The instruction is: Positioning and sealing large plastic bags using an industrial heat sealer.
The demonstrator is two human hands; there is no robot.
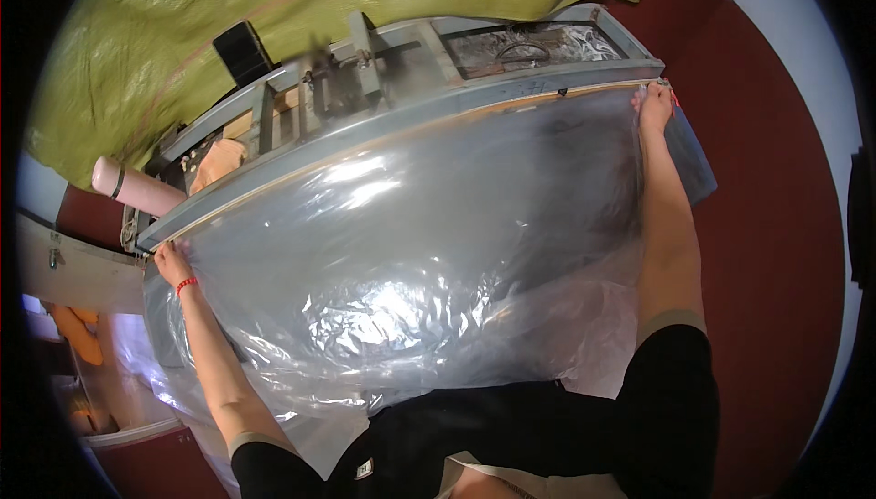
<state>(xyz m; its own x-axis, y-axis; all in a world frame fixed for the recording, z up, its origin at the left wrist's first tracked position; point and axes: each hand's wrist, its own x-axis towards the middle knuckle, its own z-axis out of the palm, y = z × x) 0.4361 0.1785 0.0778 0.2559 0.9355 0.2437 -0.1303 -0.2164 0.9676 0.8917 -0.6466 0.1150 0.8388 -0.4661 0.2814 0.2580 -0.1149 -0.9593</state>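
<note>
Head view: a clear plastic sheet (438,225) spreads between the person's two hands, from a long grey frame (429,98) back toward the person's black shirt (511,417). Its far edge runs along a thin tan strip (511,104) on the near side of the frame, and its near part lies crumpled and shiny with glare.

The left hand (171,264), with a red bracelet (186,284) at the wrist, has its fingers bent and pinches the sheet at the frame's left end. The right hand (653,109) is closed on the sheet's edge at the frame's right end; its fingertips are small in view, so it may be touching the strip as well.

A small black clip (562,92) sits on the strip, nearer the right hand. Beyond the left hand, a pink roll (146,189) lies slanted beside a peach cloth (221,163). Behind the frame hangs a yellow-green tarp (182,52), with a black block (243,52) standing before it.
</note>
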